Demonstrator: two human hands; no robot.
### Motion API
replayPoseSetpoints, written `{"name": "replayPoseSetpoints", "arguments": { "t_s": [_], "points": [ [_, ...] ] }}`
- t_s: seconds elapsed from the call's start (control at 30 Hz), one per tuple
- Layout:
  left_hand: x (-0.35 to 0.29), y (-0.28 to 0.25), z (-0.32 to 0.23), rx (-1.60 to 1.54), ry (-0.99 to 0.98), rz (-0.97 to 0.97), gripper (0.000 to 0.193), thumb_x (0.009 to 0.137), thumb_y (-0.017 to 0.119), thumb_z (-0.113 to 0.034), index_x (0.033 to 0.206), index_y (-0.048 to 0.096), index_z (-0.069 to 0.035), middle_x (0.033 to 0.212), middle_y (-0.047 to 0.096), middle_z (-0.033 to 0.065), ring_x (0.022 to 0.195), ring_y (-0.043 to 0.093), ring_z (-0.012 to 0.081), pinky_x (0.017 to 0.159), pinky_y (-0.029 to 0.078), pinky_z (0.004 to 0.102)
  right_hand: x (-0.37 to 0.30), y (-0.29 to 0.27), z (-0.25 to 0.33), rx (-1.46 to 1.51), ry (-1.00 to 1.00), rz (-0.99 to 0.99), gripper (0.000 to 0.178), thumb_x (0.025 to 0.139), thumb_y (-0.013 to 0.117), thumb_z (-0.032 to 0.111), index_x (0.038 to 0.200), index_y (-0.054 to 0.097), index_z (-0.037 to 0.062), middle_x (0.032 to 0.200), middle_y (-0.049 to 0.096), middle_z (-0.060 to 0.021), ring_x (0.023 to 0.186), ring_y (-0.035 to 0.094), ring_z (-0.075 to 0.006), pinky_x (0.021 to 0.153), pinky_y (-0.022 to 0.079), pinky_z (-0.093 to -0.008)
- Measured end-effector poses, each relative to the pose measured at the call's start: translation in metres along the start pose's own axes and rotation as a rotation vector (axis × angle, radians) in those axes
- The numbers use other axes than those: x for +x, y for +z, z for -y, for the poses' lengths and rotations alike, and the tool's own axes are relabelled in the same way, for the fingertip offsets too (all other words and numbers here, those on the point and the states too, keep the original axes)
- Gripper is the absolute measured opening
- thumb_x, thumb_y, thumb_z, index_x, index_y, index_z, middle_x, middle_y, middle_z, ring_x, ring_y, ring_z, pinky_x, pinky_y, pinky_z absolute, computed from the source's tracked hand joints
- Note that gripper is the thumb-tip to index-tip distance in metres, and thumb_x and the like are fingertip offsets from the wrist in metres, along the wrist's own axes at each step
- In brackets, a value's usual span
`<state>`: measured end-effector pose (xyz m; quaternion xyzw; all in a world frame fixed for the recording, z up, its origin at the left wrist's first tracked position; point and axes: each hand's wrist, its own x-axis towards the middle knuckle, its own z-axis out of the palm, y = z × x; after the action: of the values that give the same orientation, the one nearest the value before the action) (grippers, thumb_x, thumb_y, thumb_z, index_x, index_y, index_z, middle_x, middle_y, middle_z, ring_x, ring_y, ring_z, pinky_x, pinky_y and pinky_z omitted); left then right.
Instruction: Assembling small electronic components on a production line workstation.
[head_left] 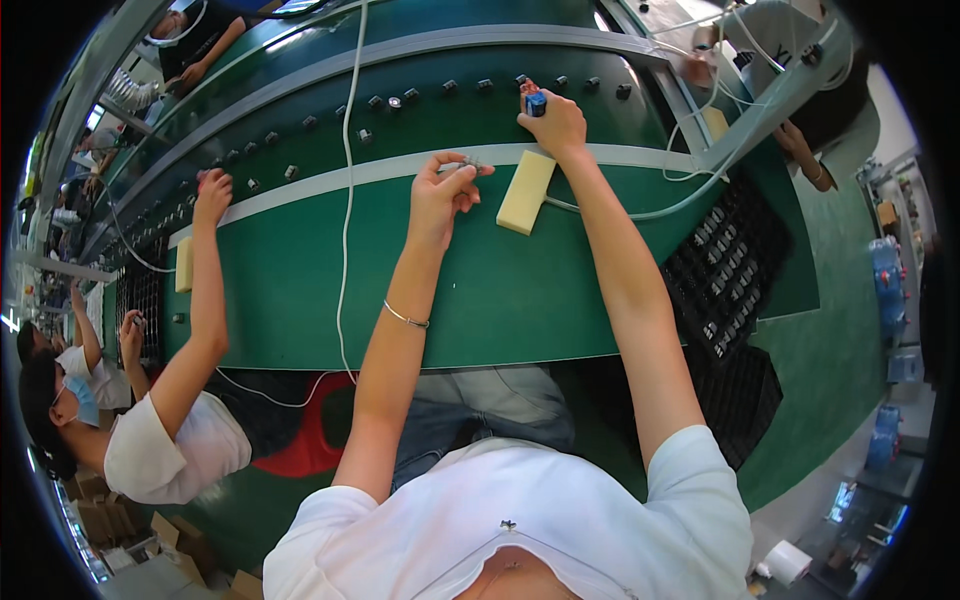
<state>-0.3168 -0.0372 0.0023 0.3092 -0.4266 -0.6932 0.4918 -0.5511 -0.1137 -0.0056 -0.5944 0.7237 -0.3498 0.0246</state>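
My left hand [445, 195] is raised over the green table, its thumb and fingers closed on a small metal part [473, 163]. Farther forward and to the right, my right hand [556, 124] reaches over the belt [440, 118]. It grips a small blue object [537, 104] with something reddish at the fingertips; its kind is too small to make out. A small dark part [521, 79] sits right at those fingertips. Between my forearms lies a pale yellow block [526, 193], tilted, with a light hose [640, 216] running from beside it.
Several small parts line the belt. A black tray [680, 265] with rows of metal parts lies at the right. A white cable [347, 220] hangs across the table. At left a co-worker's hand [212, 196] reaches to the belt, near another yellow block [184, 265].
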Motion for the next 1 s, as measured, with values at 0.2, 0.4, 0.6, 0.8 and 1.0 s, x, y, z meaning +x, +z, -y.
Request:
{"name": "replayPoseSetpoints", "arguments": {
  "t_s": [0.2, 0.4, 0.6, 0.8, 1.0],
  "points": [
    [-0.007, 0.002, -0.002, 0.252, 0.148, -0.046, 0.019, 0.091, 0.066, -0.011, 0.103, 0.055, -0.002, 0.095, 0.074, 0.0133, 0.065, 0.062, 0.0096, 0.05, 0.04, 0.0194, -0.023, -0.024, 0.029, 0.706, 0.128, 0.292, 0.031, 0.089, 0.069, 0.031, 0.096, 0.068, 0.001, 0.08, 0.069, -0.0056, 0.065, 0.062, -0.0086, 0.057, 0.047, -0.0232],
    [-0.016, 0.02, -0.008, 0.415, 0.179, 0.02, 0.019, 0.09, 0.069, -0.012, 0.099, 0.058, 0.001, 0.086, 0.074, 0.0122, 0.074, 0.067, 0.0118, 0.065, 0.049, 0.0238, -0.093, -0.065, 0.054, 1.179, 0.246, 0.397, 0.028, 0.091, 0.066, 0.029, 0.105, 0.063, 0.0046, 0.079, 0.066, -0.0047, 0.053, 0.053, -0.0051, 0.043, 0.037, -0.0184],
    [-0.023, 0.03, -0.007, 0.438, 0.16, 0.052, 0.021, 0.089, 0.071, -0.012, 0.099, 0.058, 0.001, 0.084, 0.073, 0.0118, 0.075, 0.068, 0.0133, 0.071, 0.051, 0.0263, -0.11, -0.067, 0.056, 1.062, 0.26, 0.26, 0.027, 0.087, 0.068, 0.029, 0.097, 0.065, 0.0042, 0.074, 0.063, -0.0015, 0.053, 0.053, -0.0056, 0.045, 0.039, -0.0188],
    [-0.024, 0.03, 0.002, 0.463, 0.19, 0.064, 0.016, 0.092, 0.066, -0.014, 0.101, 0.06, -0.002, 0.08, 0.072, 0.0055, 0.071, 0.063, 0.0073, 0.059, 0.041, 0.02, -0.112, -0.075, 0.045, 1.087, 0.364, 0.391, 0.031, 0.087, 0.069, 0.029, 0.102, 0.066, 0.0022, 0.075, 0.063, -0.0013, 0.055, 0.055, -0.0056, 0.046, 0.043, -0.0187],
    [-0.026, 0.034, 0.012, 0.437, 0.255, 0.051, 0.024, 0.088, 0.073, -0.018, 0.097, 0.06, 0.0, 0.074, 0.07, 0.0055, 0.065, 0.06, 0.0091, 0.059, 0.044, 0.0221, -0.12, -0.08, 0.042, 1.231, 0.432, 0.489, 0.035, 0.084, 0.075, 0.033, 0.099, 0.065, 0.0024, 0.077, 0.065, -0.0027, 0.056, 0.058, -0.0061, 0.049, 0.046, -0.0179]
  ]
}}
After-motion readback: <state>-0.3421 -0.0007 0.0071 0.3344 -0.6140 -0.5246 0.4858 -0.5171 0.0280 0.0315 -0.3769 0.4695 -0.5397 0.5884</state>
